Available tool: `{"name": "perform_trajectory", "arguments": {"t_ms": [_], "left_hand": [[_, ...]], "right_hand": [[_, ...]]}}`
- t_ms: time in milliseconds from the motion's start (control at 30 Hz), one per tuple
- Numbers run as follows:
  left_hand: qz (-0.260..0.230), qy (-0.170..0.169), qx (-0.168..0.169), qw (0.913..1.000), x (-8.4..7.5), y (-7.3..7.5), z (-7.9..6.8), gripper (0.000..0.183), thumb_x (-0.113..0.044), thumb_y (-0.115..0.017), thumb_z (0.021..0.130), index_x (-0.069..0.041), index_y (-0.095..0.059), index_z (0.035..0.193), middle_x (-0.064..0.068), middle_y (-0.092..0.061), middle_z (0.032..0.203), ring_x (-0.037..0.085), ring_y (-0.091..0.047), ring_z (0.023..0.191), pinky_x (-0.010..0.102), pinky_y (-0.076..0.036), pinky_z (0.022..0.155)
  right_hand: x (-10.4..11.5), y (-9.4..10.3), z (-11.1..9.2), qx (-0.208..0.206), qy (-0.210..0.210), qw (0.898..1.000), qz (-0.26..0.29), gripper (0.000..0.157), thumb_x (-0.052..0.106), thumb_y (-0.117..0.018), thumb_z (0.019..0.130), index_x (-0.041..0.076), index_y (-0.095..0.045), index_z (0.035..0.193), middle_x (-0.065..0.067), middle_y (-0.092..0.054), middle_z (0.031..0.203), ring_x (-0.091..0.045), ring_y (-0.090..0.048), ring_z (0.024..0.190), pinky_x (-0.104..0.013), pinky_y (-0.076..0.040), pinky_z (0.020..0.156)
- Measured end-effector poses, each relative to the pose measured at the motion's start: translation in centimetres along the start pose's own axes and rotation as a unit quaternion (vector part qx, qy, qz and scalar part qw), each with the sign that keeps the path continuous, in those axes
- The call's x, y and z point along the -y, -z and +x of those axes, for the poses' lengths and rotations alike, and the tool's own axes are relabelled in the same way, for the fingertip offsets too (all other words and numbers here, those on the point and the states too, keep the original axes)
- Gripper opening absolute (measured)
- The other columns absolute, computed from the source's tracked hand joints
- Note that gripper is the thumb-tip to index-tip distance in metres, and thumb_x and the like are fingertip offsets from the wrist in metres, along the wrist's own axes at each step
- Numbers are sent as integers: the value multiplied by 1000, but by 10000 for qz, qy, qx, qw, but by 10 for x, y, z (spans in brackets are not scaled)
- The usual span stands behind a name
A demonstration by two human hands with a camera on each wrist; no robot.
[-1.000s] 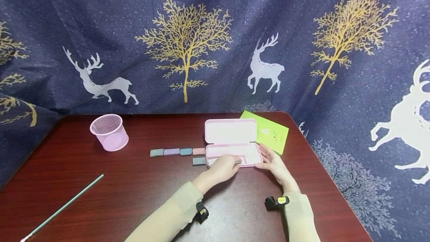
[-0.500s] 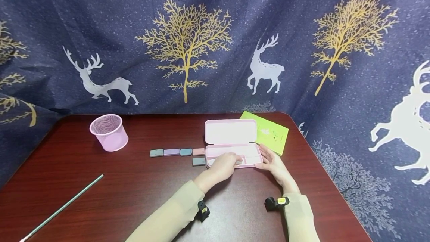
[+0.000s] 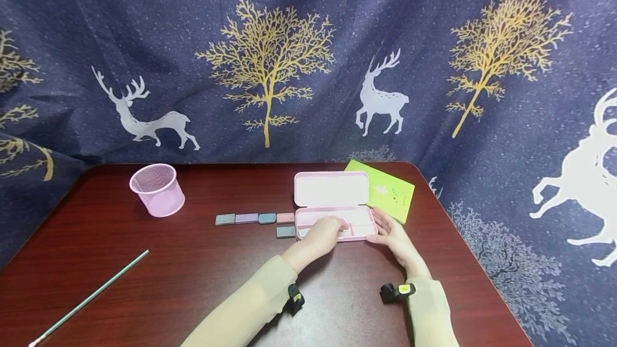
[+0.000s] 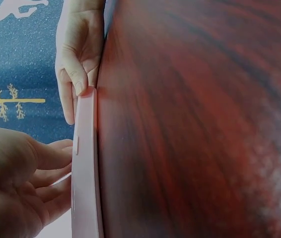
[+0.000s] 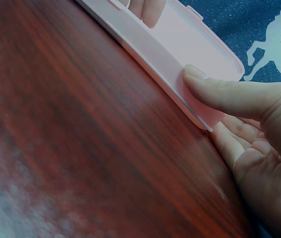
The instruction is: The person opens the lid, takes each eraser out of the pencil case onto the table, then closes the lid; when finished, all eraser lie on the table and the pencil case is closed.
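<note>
A pink pencil case (image 3: 362,231) lies with its lid (image 3: 331,189) raised at the back, its tray divided into compartments. My left hand (image 3: 320,237) reaches over the front wall, its fingers down in the tray; the wall hides the fingertips in the left wrist view (image 4: 16,183), so what they touch or hold is unclear. At the right end of the case my right hand (image 3: 392,234) grips the corner. In the right wrist view its thumb (image 5: 230,94) lies over the rim, with the other fingers around the outside.
Several small flat coloured blocks, including a purple one (image 3: 246,218) and a grey one (image 3: 286,232), lie left of the case. A green booklet (image 3: 392,197) lies behind it to the right. Farther left are a pink mesh cup (image 3: 161,197) and a thin green rod (image 3: 96,293).
A small greyish item that showed at my left fingertips a second ago is no longer seen there. The left wrist has shifted slightly right; my right hand stays on the case.
</note>
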State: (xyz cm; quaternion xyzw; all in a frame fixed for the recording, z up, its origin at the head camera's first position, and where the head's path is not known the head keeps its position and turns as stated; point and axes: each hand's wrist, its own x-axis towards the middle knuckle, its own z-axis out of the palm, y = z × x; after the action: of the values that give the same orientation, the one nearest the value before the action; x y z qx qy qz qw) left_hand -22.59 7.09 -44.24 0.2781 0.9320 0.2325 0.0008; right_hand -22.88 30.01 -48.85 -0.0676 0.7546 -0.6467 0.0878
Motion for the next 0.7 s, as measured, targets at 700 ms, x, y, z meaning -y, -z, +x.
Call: {"name": "perform_trajectory", "arguments": {"t_ms": [700], "left_hand": [[-165, 84, -62, 9998, 3, -2, 6, 18, -11, -65, 90, -5, -74, 104, 7, -75, 105, 19, -70, 102, 27, -54, 92]], "right_hand": [[1, 0, -1, -4, -12, 10000, 26, 86, -7, -67, 84, -6, -15, 153, -25, -19, 160, -37, -20, 148, -17, -33, 108]]}}
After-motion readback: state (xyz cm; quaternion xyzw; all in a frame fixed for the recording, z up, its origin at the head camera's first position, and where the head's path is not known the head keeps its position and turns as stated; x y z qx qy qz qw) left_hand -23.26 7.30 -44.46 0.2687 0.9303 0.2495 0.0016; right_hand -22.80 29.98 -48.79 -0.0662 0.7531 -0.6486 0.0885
